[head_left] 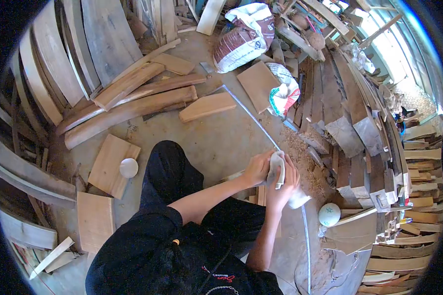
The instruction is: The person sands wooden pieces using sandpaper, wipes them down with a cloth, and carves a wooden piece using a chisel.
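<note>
Both hands meet in front of my knees around a whitish cloth (276, 169). My left hand (257, 169) has its fingers closed on the cloth's left side. Wrapped over the right side of it is my right hand (286, 181), also closed. A loose end of the cloth hangs out below the right hand. The long thin blue-white strip (251, 115) runs from the upper middle down to the hands and reappears below them, toward the bottom edge. Where it passes the hands, the cloth and fingers hide it.
Wooden planks (133, 115) lie on the floor at the left, near a board (114, 164) with a round white object (129, 168). A large sack (245, 42) stands at the top. Stacked timber (347, 132) and a pale ball-like object (329, 215) are at the right.
</note>
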### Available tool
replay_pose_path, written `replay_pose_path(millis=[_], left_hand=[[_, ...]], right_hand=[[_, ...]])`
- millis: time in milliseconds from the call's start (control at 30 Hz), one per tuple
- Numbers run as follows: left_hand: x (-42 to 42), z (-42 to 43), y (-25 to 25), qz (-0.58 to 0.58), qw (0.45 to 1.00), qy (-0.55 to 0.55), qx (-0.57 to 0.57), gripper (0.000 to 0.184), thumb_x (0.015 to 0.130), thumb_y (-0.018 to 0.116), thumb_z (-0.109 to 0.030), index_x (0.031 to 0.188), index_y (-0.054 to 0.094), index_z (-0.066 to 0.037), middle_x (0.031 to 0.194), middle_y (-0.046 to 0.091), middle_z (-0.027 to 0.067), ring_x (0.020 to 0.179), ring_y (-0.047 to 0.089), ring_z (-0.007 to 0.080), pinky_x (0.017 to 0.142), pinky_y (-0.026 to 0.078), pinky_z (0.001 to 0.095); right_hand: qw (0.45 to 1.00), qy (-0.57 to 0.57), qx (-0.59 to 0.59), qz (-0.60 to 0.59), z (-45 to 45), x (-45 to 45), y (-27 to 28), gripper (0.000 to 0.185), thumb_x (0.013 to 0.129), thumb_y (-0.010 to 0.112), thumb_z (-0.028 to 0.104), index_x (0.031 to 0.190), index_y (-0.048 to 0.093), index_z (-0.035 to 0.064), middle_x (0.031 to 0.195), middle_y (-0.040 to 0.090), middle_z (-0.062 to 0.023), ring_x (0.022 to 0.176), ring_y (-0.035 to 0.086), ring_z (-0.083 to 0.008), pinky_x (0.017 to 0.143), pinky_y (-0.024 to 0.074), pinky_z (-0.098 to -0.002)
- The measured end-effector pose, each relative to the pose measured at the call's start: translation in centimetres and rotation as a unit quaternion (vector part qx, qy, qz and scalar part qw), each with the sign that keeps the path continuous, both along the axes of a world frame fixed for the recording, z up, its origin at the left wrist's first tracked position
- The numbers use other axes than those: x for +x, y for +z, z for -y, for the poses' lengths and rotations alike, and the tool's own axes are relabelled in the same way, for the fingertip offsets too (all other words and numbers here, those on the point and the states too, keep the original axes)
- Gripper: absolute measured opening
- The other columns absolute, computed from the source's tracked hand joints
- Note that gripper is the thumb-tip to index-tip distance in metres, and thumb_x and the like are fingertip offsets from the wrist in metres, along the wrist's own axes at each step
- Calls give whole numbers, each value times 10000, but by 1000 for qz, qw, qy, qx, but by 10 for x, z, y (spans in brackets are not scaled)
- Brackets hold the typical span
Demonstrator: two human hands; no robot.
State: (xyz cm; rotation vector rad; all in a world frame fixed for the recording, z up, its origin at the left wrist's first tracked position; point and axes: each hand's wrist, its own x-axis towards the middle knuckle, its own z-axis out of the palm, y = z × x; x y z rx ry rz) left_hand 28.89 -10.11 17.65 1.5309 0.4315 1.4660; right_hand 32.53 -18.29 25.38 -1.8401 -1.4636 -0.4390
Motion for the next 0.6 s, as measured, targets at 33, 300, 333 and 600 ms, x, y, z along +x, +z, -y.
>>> replay_pose_path(millis=[33, 300, 333, 600], left_hand=[[2, -1, -4, -8, 1000, -2, 6, 373, 947, 310, -340, 1007, 510, -31, 809, 556, 244, 771, 527, 467, 652, 412, 500], [5, -1, -11, -21, 999, 11, 29, 474, 964, 259, -387, 964, 535, -2, 674, 536, 205, 616, 552, 387, 566, 414, 428], [5, -2, -14, -28, 999, 0, 24, 452, 963, 264, -384, 988, 531, -21, 724, 546, 218, 670, 548, 409, 597, 419, 445], [3, -3, -10, -26, 999, -36, 13, 402, 961, 280, -367, 1018, 528, -56, 841, 570, 242, 781, 546, 449, 665, 436, 481]], right_hand=[[1000, 2, 2, 14, 0, 1, 1, 274, 837, 519, 145, 1076, 610, 48, 1145, 595, -106, 1094, 520, -304, 958, 343, -444], [997, -81, 11, -7, 52, 25, -6, 250, 882, 525, 162, 1051, 611, 0, 1017, 631, -177, 951, 607, -324, 815, 456, -419], [994, -108, 7, -33, 57, 30, -10, 244, 879, 536, 155, 1046, 612, -6, 996, 636, -186, 923, 619, -325, 786, 472, -413], [999, 23, 28, 39, 5, 13, 23, 220, 861, 547, 124, 1015, 606, -21, 981, 633, -180, 923, 602, -319, 822, 451, -414]])
